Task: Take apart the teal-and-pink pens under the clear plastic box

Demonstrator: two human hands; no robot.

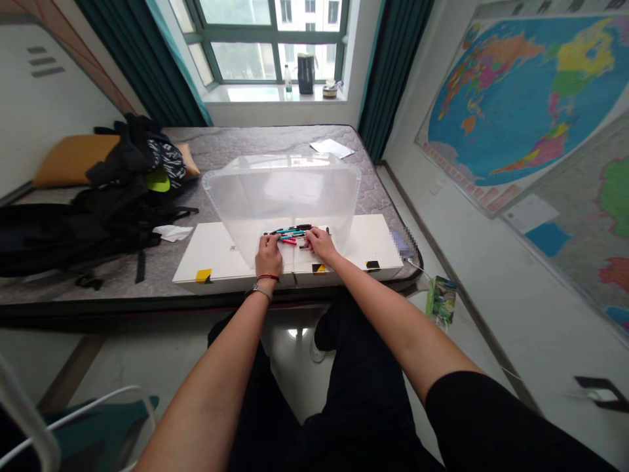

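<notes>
A bundle of thin pens (pixel 289 233) with teal, red and black barrels lies on a white flat box (pixel 356 246), just in front of a transparent plastic storage bin (pixel 282 196). The bin's lower edge is partly behind the pens. My left hand (pixel 268 255) closes on the bundle's near left side. My right hand (pixel 320 244) grips its right end, with the fingers curled over the barrels. The hands hide part of the bundle, so I cannot tell how many pens there are.
The box rests on a grey quilted mattress (pixel 275 141), with a black backpack (pixel 73 229) to the left and a sheet of white paper (pixel 331 148) behind the bin. A world map (pixel 521 98) covers the right wall. My knees are below the mattress edge.
</notes>
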